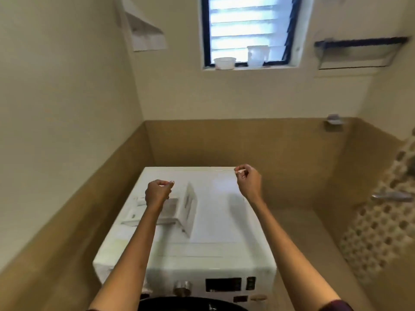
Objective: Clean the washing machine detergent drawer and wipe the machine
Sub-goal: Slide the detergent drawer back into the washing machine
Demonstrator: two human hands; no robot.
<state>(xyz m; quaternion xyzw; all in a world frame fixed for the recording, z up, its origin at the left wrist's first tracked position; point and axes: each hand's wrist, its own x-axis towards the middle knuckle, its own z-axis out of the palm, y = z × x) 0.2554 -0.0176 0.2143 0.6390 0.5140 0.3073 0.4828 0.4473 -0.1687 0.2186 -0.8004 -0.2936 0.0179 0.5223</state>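
A small tiled washroom is seen from above, with a louvred window (247,30) high on the far wall. A white washing machine (224,223) is set against that wall, its flat top filling the middle of the view. The detergent drawer (177,212) has been taken out and is laid on the left part of the top, its front panel turned toward the centre. The left hand (157,191) is held above the drawer and the right hand (248,180) above the back right corner. On both, the fingers are curled in with thumb to fingertips; nothing can be made out between them, as the view is blurred. The drawer stage is judged to be in hand. A cloth, not visible here, would be needed next.
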